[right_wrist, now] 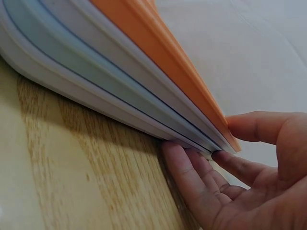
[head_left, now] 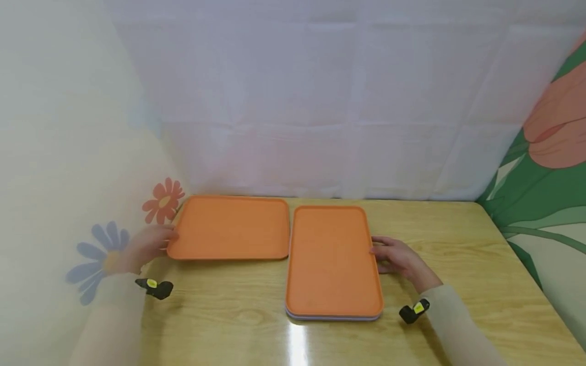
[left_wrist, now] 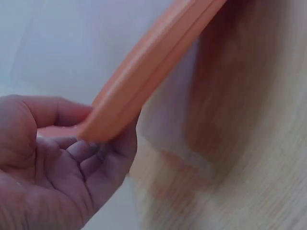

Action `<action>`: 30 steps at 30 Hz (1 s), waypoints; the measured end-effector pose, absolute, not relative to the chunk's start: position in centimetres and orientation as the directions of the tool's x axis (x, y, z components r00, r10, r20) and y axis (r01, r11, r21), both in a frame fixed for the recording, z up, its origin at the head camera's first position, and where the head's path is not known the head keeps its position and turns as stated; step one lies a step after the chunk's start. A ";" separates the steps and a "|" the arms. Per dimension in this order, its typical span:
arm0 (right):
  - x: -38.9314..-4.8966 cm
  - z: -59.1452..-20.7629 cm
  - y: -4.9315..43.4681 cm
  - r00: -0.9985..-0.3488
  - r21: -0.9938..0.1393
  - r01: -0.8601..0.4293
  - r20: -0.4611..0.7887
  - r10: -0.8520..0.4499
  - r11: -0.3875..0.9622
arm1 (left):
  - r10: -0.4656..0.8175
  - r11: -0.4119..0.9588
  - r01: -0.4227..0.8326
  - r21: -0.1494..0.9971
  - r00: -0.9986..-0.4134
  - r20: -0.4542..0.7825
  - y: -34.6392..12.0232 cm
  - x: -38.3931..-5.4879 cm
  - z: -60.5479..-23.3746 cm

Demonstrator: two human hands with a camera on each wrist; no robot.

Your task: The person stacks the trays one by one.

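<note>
My left hand point(head_left: 148, 244) pinches the left end of an orange tray point(head_left: 233, 229), thumb on its rim and curled fingers beneath. In the left wrist view, this tray's edge point(left_wrist: 144, 67) slants up, off the wooden surface. To its right, another orange tray point(head_left: 334, 259) lies lengthwise on top of a stack. Below it, the right wrist view shows a pale lilac tray point(right_wrist: 110, 43), a pale green one point(right_wrist: 72, 52) and a whitish one at the bottom. My right hand point(head_left: 398, 259) grips the stack's right side, thumb against the orange rim, fingers at the lower edges.
The trays are on a wood-grain table point(head_left: 229, 315) that meets a white cloth backdrop point(head_left: 320, 101) behind. A flower-printed wall point(head_left: 68, 152) closes in on the left. At the right stands a panel with green leaves point(head_left: 549, 203).
</note>
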State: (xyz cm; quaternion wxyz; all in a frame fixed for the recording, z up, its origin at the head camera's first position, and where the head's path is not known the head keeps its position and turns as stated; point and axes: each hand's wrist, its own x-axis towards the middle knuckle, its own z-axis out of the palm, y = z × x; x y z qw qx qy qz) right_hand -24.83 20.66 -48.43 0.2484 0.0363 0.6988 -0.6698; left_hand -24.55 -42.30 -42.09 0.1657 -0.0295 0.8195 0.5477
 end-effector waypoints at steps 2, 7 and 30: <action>-24.8 -48.3 20.6 -0.874 -0.918 0.380 -0.396 -0.283 0.111 | 0.138 0.316 -0.232 0.920 -0.948 -0.286 -42.7 -23.9 -41.7; -24.8 -48.3 20.7 -0.872 -0.920 0.374 -0.392 -0.292 0.118 | 0.101 0.106 -0.248 0.963 -0.961 -0.258 -42.6 -23.2 -40.5; -22.9 -45.5 20.5 -0.956 -0.976 0.182 -0.204 -0.213 0.119 | -0.008 -0.084 -0.041 0.996 -0.999 -0.041 -36.8 -18.7 -36.2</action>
